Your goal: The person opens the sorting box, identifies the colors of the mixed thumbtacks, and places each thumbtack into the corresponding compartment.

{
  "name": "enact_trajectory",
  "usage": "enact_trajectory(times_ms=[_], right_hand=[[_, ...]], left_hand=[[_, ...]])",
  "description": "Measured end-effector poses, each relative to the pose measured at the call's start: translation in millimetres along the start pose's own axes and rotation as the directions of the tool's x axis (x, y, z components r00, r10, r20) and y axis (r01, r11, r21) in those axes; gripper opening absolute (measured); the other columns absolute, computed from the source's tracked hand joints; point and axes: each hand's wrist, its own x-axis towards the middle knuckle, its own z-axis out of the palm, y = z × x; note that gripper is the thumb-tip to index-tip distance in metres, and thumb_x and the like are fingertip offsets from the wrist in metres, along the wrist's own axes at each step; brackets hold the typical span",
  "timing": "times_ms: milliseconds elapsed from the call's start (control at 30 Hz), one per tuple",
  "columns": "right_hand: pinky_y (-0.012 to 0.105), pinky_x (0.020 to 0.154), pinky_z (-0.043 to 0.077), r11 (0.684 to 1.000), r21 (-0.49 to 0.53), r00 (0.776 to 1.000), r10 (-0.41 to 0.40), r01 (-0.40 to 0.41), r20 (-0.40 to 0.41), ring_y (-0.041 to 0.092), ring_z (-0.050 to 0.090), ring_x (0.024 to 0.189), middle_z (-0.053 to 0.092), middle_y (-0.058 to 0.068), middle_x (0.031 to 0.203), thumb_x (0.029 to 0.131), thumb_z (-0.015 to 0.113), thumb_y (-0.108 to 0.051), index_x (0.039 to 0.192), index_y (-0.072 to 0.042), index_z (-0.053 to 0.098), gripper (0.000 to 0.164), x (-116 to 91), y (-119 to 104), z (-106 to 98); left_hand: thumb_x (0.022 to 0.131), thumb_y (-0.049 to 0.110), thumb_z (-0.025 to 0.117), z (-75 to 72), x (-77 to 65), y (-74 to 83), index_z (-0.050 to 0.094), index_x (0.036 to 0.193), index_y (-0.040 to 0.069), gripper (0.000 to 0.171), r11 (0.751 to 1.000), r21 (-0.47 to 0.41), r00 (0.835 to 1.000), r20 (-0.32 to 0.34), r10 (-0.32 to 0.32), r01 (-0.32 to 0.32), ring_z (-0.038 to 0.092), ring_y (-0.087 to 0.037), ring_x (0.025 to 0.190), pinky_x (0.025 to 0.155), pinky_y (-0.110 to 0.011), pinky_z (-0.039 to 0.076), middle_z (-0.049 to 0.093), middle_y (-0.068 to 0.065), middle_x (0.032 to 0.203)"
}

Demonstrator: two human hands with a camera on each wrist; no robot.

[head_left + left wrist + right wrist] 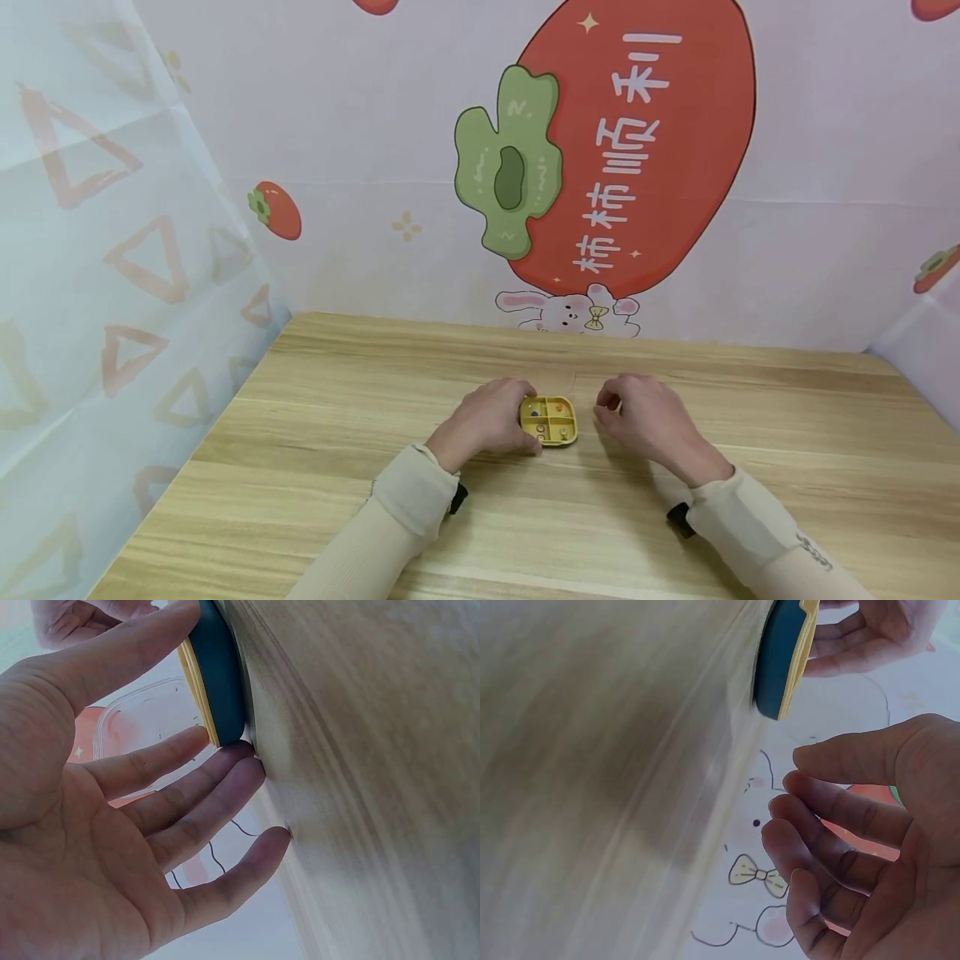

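A small pill box (549,421) lies on the table, its yellow inside split into four compartments with tiny items in them. Its outer shell (221,675) is dark teal in the left wrist view. The clear lid (109,739) stands open on the far side. My left hand (491,417) holds the box at its left, thumb at the near edge and index finger at the far one. To the right of the box, apart from it, is my right hand (648,417). Its fingers (832,799) bend loosely, thumb tip close to the index fingertip, and nothing shows between them.
The wood-grain table (337,400) runs back to a printed wall sheet (375,150) with a big red persimmon and a rabbit. Another patterned sheet (112,250) hangs along the left side. Dark bands sit at both wrists.
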Motion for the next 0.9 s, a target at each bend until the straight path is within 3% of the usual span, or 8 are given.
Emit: enact_trajectory(times_ms=[900], right_hand=[[0.032, 0.060, 0.040, 0.998, 0.023, 0.998, 0.058, -0.058, 0.026, 0.013, 0.048, 0.064, 0.055, -0.008, 0.071, 0.078, 0.066, -0.020, 0.079, -0.016, 0.066, 0.004, -2, 20, -2]], left_hand=[[0.062, 0.040, 0.081, -0.1, 1.0, -0.6, 0.056, 0.122, 0.009, 0.072, 1.000, 0.011, 1.000, 0.005, 0.003, -0.003, 0.049, -0.013, 0.089, 0.076, -0.031, 0.040, 0.057, -0.001, 0.111]])
